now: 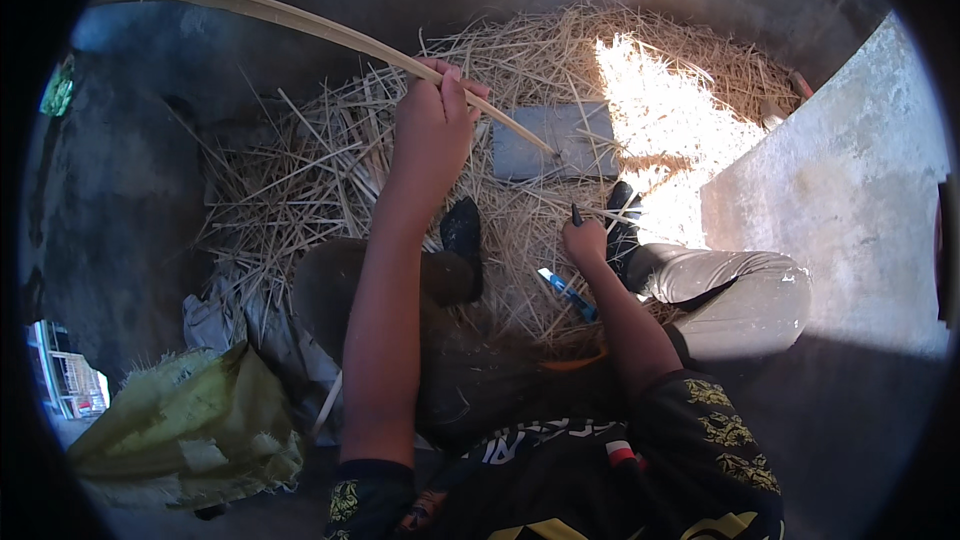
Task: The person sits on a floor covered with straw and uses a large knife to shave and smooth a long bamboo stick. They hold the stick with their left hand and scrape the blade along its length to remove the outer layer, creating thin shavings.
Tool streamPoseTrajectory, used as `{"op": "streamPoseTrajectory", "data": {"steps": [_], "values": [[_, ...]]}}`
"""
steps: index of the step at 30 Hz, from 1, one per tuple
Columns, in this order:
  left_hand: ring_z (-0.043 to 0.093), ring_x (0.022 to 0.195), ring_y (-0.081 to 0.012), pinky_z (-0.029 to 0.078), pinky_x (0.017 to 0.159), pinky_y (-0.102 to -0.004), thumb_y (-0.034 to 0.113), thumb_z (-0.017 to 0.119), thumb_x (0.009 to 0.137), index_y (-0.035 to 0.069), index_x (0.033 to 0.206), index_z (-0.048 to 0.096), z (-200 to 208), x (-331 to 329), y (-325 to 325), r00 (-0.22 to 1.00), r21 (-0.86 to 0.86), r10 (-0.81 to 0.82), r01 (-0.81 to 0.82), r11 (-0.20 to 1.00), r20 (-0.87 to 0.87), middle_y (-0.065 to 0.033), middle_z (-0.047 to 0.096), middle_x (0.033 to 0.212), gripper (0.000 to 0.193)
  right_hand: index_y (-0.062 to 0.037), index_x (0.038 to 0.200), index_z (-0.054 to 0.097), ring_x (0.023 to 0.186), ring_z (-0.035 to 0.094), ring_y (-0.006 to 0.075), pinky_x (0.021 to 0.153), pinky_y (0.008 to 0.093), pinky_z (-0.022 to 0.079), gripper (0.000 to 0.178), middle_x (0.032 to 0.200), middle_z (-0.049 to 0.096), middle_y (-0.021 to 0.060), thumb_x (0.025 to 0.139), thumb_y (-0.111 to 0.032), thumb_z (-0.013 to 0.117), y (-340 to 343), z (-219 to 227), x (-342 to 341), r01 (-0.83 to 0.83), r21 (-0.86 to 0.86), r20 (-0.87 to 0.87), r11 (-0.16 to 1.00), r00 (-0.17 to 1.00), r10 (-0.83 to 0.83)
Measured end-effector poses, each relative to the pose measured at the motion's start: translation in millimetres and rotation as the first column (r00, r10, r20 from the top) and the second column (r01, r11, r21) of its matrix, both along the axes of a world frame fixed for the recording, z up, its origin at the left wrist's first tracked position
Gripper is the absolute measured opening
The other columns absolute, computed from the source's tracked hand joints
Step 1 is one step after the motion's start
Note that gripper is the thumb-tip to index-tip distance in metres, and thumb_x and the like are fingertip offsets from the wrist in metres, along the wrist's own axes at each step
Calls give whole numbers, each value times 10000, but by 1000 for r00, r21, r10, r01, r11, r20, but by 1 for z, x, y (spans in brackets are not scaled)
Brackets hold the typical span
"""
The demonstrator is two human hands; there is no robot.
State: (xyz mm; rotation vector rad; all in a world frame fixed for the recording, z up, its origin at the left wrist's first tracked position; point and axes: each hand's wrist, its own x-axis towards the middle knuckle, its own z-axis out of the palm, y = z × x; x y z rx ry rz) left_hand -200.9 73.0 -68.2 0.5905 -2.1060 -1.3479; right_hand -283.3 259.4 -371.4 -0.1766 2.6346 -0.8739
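Here, the left hand (440, 100), upper middle, is gripping a bamboo strip (300, 23), maybe steadying it over the slab (570, 122); the right hand (585, 241) is clutching a dark tool (576, 214).

The strip (285, 18) was long, slender, pale tan and plain-surfaced, with a lengthwise line dividing its face along the upper-left portion. It appeared widest toward its far upper-left end and narrower toward its lower-right end. It was in one piece along its visible length and ran diagonally through the left grip (437, 110), pinched between thumb and fingers. The longer portion extended to the upper left in a shallow bow. The short portion angled down over the grey board (565, 128); contact at the tip could not be determined. The dark tool (576, 213) was enclosed in the right grip (586, 240), with only a short, tapered, black end exposed; the remainder was hidden.
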Motion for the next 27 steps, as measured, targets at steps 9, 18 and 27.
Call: {"op": "streamPoseTrajectory", "data": {"steps": [9, 18, 27], "values": [[686, 980, -204, 557, 880, -300, 185, 336, 1076, 0, 1079, 427, -7, 2, -4, 1000, -129, 0, 2, 992, 14, -157, 685, 987, 206, 34, 718, 612, 572, 579, 377, 579, 476, 414, 377, 617, 597, 210, 874, -309, 604, -23, 102, 9, -108, -649, -249, 753, 965, -76], [692, 952, -191, 566, 834, -289, 164, 354, 1068, -8, 1071, 428, -5, -10, -3, 1000, -133, -11, 13, 991, 18, -156, 694, 967, 188, 85, 875, 685, 926, 680, 432, 832, 485, 514, 434, 880, 682, 308, 821, -338, 601, 4, -21, -15, 148, -101, 236, 984, 964, -121], [703, 862, -291, 546, 781, -387, 154, 409, 1037, -17, 1090, 470, -7, -10, 0, 999, -94, 4, -9, 996, -45, -150, 712, 916, 190, 85, 925, 693, 880, 685, 440, 806, 461, 526, 470, 849, 690, 283, 803, -364, 628, 11, -44, -16, 118, -94, 314, 989, 946, -83]]}}
